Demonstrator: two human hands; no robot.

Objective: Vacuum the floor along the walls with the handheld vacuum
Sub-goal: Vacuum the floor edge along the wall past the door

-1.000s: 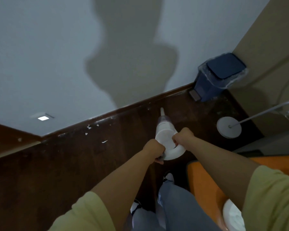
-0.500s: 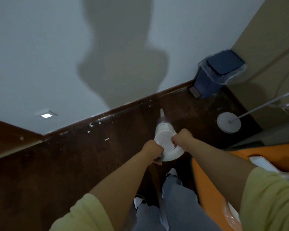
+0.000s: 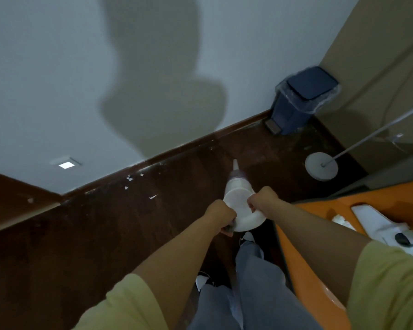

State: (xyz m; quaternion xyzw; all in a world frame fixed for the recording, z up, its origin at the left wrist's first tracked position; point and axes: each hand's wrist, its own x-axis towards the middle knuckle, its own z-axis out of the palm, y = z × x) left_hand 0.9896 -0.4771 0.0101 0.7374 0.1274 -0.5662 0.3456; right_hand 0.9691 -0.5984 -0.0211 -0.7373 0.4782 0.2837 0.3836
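both hands [image 3: 221,214] gripped vacuum [image 3: 239,198] | nozzle held off floor [image 3: 105,234], aimed at skirting | white scraps [image 3: 129,178] by wall still unswept | most left

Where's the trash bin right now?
The blue trash bin stands in the far right corner, against the white wall, beyond the lamp base.
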